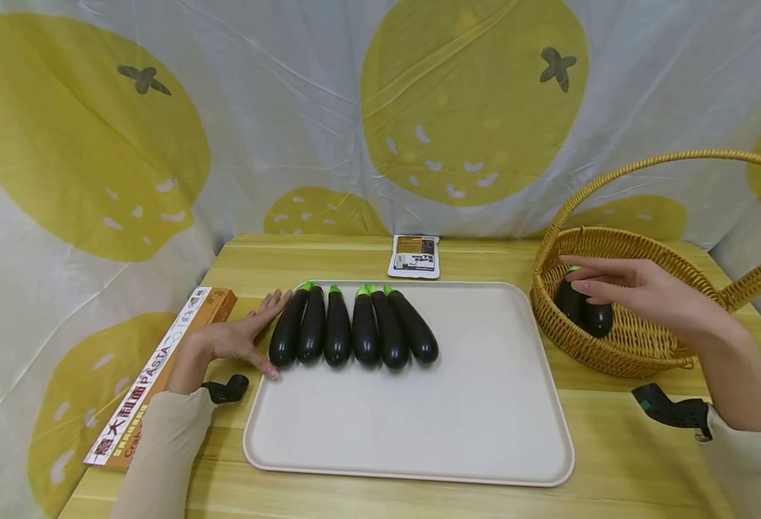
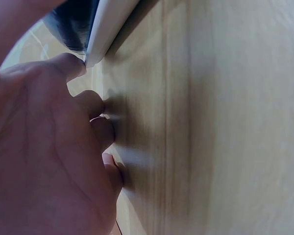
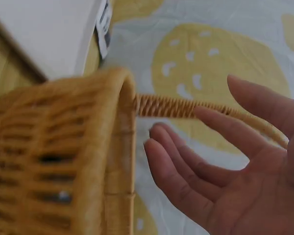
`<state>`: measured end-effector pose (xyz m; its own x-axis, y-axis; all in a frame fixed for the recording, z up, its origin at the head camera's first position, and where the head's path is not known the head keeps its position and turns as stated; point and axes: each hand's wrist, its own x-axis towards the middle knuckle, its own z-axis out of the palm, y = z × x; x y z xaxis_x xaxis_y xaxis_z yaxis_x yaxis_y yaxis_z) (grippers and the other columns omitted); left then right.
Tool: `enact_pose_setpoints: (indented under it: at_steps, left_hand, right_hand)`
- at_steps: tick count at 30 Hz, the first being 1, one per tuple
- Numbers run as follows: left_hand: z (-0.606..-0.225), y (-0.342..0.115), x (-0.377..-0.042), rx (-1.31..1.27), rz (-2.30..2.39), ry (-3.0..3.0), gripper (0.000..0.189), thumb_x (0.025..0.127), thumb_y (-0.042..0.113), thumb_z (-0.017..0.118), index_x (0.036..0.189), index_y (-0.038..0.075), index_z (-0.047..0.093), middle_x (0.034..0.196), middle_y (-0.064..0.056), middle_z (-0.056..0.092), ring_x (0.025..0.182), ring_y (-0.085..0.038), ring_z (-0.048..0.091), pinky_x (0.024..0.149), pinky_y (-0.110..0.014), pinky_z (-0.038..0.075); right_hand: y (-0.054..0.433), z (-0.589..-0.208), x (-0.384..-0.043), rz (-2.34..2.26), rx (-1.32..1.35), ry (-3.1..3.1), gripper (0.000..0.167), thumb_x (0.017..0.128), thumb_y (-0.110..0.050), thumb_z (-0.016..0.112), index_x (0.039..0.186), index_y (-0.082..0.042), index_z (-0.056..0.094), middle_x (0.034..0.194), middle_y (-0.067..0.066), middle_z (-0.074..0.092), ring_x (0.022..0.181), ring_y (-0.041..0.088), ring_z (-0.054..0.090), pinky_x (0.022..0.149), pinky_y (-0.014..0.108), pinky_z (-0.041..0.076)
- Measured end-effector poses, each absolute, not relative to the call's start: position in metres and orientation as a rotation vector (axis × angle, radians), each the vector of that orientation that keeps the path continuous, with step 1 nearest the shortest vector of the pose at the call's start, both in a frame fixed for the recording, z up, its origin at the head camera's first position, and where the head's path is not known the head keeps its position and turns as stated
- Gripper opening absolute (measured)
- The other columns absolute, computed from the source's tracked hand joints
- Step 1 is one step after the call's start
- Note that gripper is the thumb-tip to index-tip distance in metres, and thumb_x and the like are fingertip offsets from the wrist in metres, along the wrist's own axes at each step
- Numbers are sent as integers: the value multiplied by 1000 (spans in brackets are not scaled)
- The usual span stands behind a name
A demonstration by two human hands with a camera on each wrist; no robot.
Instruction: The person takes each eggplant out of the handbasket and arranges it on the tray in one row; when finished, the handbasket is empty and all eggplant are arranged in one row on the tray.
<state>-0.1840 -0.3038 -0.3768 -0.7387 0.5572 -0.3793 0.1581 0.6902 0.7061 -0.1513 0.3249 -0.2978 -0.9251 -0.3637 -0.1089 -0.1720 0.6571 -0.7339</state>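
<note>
Several dark eggplants with green stems lie side by side on the left and middle of a white tray. My left hand spreads its fingers at the tray's left edge, thumb beside the leftmost eggplant; whether they touch is unclear. In the left wrist view its fingers lie by the tray's rim. My right hand hovers over a wicker basket, fingers extended and holding nothing. Eggplants lie in the basket below it, partly hidden. The right wrist view shows the palm facing the basket's rim.
A long pasta box lies left of the tray, beside the left forearm. Behind the tray is a small white packet. The basket's tall handle arches above its rim. A lemon-print cloth hangs behind the wooden table.
</note>
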Motion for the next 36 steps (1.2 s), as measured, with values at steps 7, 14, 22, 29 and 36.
enact_pose_setpoints:
  at_steps: [7, 14, 22, 29, 36]
  left_hand:
    - [-377, -306, -184, 557, 906, 2305, 147, 70, 26, 97, 166, 14, -13, 166, -23, -34, 151, -48, -34, 114, -80, -16]
    - [-378, -307, -184, 552, 904, 2305, 148, 69, 27, 97, 166, 13, -14, 166, -23, -33, 151, -48, -34, 114, -80, -15]
    - [-378, -306, -184, 555, 907, 2305, 148, 69, 28, 97, 166, 13, -13, 166, -24, -33, 151, -49, -34, 113, -80, -16]
    - [-378, -306, -185, 556, 897, 2312, 148, 69, 29, 97, 166, 13, -13, 166, -23, -33, 151, -49, -34, 114, -80, -16]
    - [-377, -304, -185, 559, 885, 2323, 148, 68, 29, 98, 166, 11, -12, 167, -24, -32, 152, -49, -33, 114, -80, -15]
  right_hand:
    - [354, -316, -162, -1107, -146, 2637, 66, 109, -36, 53, 164, -10, 28, 140, 1, 61, 99, -14, 64, 86, 16, 55]
    - [362, -330, -170, -1074, 11, 2603, 77, 109, -36, 54, 164, 0, 14, 152, 45, 37, 101, 23, 76, 83, 31, 62]
    - [359, -343, -173, -1125, 74, 2534, 76, 110, -29, 50, 164, 0, 6, 152, 48, 31, 89, 7, 73, 83, 35, 64]
    - [355, -347, -173, -1090, 85, 2536, 79, 109, -32, 53, 164, 1, 7, 152, 51, 25, 74, 9, 71, 72, 28, 61]
    - [354, -351, -173, -1096, 91, 2522, 76, 109, -29, 52, 164, 0, 7, 149, 53, 29, 75, 12, 73, 73, 31, 62]
